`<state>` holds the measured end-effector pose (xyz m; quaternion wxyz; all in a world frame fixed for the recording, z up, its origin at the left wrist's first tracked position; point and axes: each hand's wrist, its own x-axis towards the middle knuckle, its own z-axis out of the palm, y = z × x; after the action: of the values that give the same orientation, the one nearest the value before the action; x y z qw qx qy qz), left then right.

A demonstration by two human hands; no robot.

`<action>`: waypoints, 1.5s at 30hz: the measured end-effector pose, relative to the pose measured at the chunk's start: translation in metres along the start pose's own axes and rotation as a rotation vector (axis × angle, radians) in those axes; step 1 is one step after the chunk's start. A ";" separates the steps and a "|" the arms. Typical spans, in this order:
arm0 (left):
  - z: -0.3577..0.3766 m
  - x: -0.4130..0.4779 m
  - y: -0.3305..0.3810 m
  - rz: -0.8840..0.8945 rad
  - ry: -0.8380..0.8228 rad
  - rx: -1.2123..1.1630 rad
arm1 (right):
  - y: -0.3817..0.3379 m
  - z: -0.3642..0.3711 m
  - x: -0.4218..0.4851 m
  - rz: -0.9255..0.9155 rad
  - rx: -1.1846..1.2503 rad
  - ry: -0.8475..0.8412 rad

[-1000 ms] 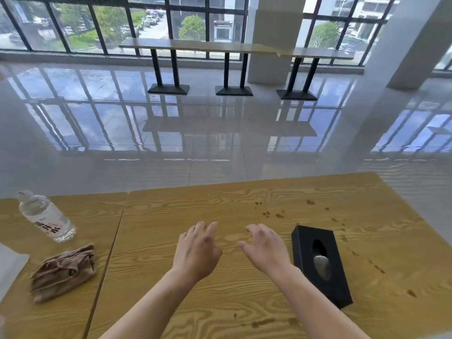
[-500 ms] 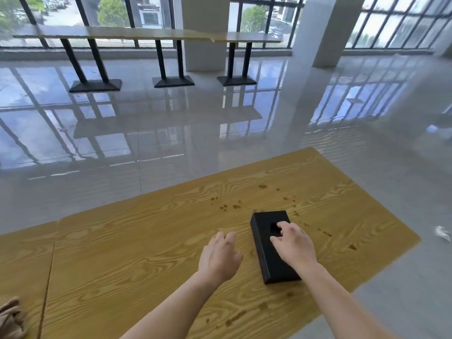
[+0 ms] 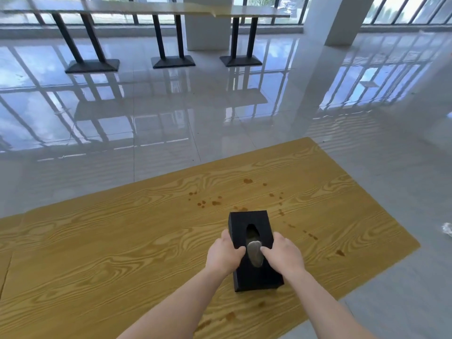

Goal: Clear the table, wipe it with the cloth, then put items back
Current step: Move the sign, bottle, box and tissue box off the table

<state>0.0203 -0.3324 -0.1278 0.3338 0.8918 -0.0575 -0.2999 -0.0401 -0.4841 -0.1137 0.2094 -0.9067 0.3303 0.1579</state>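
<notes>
Half a second ago only the right hand (image 3: 285,255) was touching the box (image 3: 254,250); now the left hand (image 3: 223,256) is clamping it too, one hand on each long side, thumbs lying on top beside the oval slot (image 3: 253,241), fingers curling down the walls. The cloth has slipped out of view at the left.

The box is sitting on the table (image 3: 110,253), toward its right half, whether lifted or resting I cannot tell. Brown stains (image 3: 208,203) are dotting the wood beyond and right of it. Glossy floor (image 3: 171,113) is mirroring the windows; a long counter (image 3: 151,8) on black legs is standing far off.

The box's long axis is running away from the person, leaning slightly left, slot facing up.
</notes>
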 end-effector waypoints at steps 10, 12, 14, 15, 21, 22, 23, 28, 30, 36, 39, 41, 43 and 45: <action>0.025 0.008 0.010 -0.045 0.093 -0.008 | 0.004 -0.002 0.018 -0.044 -0.045 -0.001; 0.023 0.007 0.008 -0.046 0.110 -0.026 | 0.001 -0.003 0.018 -0.064 -0.060 0.020; 0.020 0.006 0.004 -0.040 0.134 -0.057 | -0.005 -0.005 0.019 -0.094 -0.061 0.039; 0.017 0.005 0.002 -0.035 0.148 -0.075 | -0.010 -0.005 0.019 -0.112 -0.057 0.046; -0.016 -0.005 -0.017 -0.032 0.268 -0.123 | -0.049 -0.004 0.014 -0.260 -0.051 0.061; -0.024 -0.008 -0.022 -0.041 0.292 -0.129 | -0.058 -0.002 0.013 -0.288 -0.046 0.055; -0.031 -0.011 -0.028 -0.055 0.317 -0.136 | -0.068 0.000 0.011 -0.317 -0.043 0.044; -0.070 -0.036 -0.064 -0.143 0.451 -0.201 | -0.126 0.016 -0.003 -0.478 -0.080 -0.017; -0.087 -0.047 -0.082 -0.177 0.507 -0.224 | -0.154 0.025 -0.011 -0.542 -0.089 -0.044; -0.146 -0.079 -0.148 -0.258 0.634 -0.284 | -0.242 0.059 -0.051 -0.699 -0.126 -0.091; -0.179 -0.091 -0.185 -0.278 0.675 -0.301 | -0.288 0.078 -0.073 -0.751 -0.145 -0.099; -0.202 -0.098 -0.211 -0.292 0.688 -0.313 | -0.319 0.091 -0.088 -0.770 -0.157 -0.102; -0.225 -0.103 -0.235 -0.307 0.697 -0.312 | -0.348 0.104 -0.101 -0.785 -0.162 -0.105; -0.248 -0.105 -0.258 -0.321 0.702 -0.315 | -0.378 0.117 -0.111 -0.800 -0.169 -0.104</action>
<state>0.0517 0.0372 -0.0899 0.4144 0.8756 0.2460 -0.0309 0.1131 -0.1060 -0.0632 0.1955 -0.9684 -0.0733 0.1364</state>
